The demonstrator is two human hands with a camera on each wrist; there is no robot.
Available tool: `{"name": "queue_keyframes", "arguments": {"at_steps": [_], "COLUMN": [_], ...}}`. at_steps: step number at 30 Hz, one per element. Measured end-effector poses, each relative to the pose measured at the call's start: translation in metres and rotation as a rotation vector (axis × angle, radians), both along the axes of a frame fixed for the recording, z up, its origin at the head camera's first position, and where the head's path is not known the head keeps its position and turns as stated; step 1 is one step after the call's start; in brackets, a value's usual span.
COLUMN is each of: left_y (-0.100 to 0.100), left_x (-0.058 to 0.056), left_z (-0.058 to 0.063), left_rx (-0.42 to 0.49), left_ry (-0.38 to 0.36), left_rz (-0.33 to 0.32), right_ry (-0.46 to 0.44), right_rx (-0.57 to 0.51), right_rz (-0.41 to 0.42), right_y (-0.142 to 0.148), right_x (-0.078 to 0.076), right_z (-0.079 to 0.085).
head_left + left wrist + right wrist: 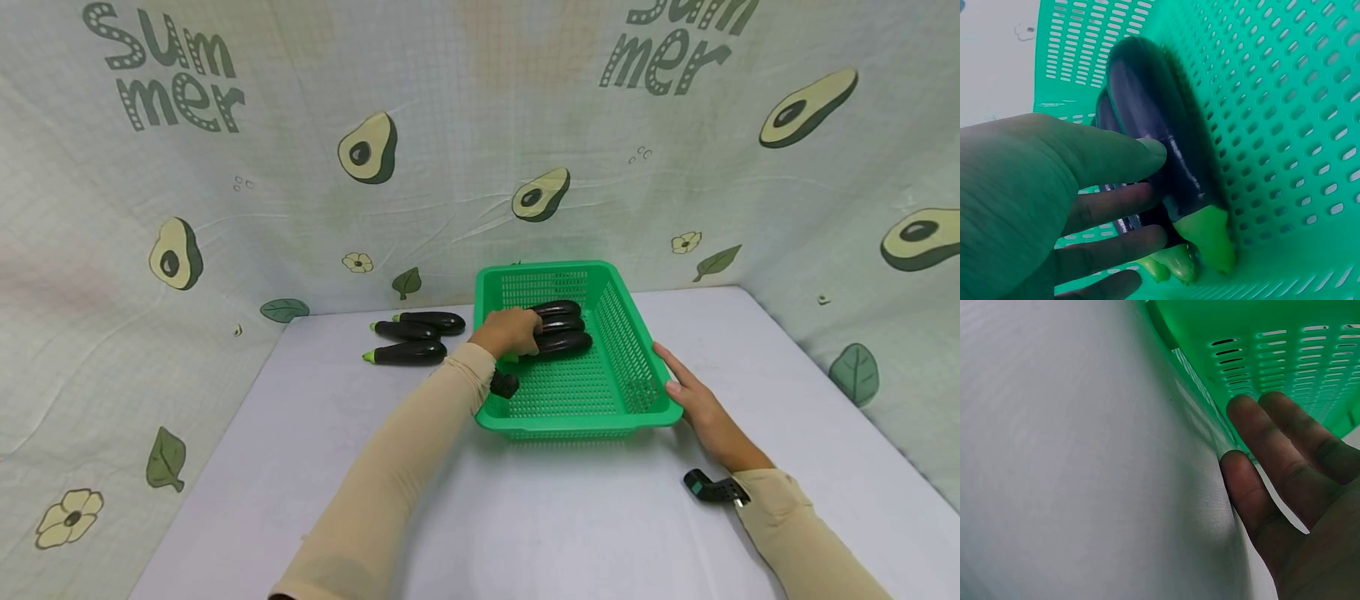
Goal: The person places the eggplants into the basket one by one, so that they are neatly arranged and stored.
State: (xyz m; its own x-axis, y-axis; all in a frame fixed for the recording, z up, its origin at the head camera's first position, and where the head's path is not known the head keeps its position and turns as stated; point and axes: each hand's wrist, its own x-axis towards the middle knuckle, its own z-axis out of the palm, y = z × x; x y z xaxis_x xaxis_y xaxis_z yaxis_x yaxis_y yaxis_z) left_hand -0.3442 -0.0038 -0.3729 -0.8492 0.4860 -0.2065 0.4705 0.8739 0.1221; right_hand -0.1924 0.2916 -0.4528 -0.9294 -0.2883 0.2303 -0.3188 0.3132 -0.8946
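Observation:
Three dark purple eggplants (564, 343) lie side by side in a green perforated plastic basket (555, 422). My left hand (512, 332) reaches over the basket's left side to their stem ends. In the left wrist view its thumb lies against the nearest eggplant (1147, 112), while the other fingers are spread loosely beside it, not wrapped round it. At the basket's right side, my right hand (705, 414) touches the rim with straight fingers. Those fingers (1272, 450) rest along the outer wall in the right wrist view; its thumb is hidden there.
Left of the basket, more eggplants (408, 353) lie on the white-covered table (322, 467), green stems pointing left. A cloth printed with avocados (367, 148) hangs behind and along the sides. Dark straps with small devices (712, 487) are on both wrists.

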Motion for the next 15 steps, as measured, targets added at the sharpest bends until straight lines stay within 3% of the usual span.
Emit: {"name": "queue_keyframes", "arguments": {"at_steps": [15], "left_y": [-0.0009], "left_x": [0.0014], "left_z": [0.0012], "left_rx": [-0.027], "left_ry": [0.085], "left_rz": [-0.021], "right_ry": [0.011], "right_rx": [-0.017], "right_rz": [0.012], "right_y": [0.0009], "right_x": [-0.0014], "right_z": [-0.0011]}}
